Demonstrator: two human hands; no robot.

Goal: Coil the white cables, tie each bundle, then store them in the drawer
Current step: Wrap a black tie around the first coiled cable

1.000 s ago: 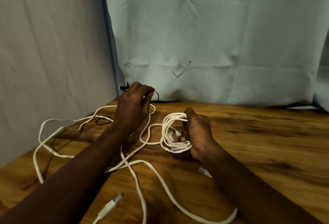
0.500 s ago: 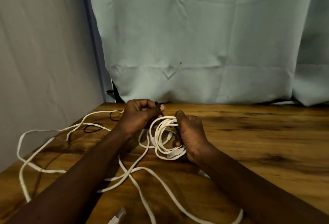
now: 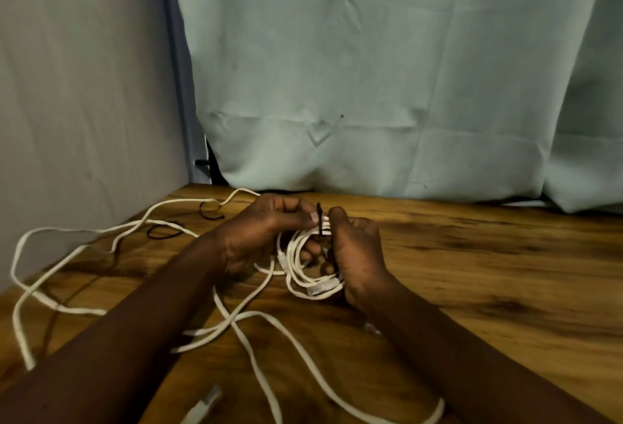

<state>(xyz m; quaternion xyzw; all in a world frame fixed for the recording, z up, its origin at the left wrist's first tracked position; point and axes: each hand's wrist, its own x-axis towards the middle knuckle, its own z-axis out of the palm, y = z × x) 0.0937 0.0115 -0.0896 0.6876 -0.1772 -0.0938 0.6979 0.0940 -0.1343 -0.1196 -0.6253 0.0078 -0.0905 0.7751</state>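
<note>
Figure: tying the first coil. The left hand, which a second ago was reaching out over the loose cable at the far left of the desk, has come in beside the right hand, so that both are now meeting over the coil. The right hand is clenching the coil on its right side, thumb pressing on top, as it was doing before. The left hand is pinching a black tie between thumb and fingertips and is holding it upright against the top of the coil; whether the tie is already passing round the strands cannot be told. The coil is resting on the desk between the two hands, with a connector lying along its near edge. The rest of the cable is trailing uncoiled in wide loops toward the left wall and the near edge. More black ties are lying at the far left. Judged from this, coiling of one bundle is giving way to tying; storage is still to come, and no drawer is showing.
</note>
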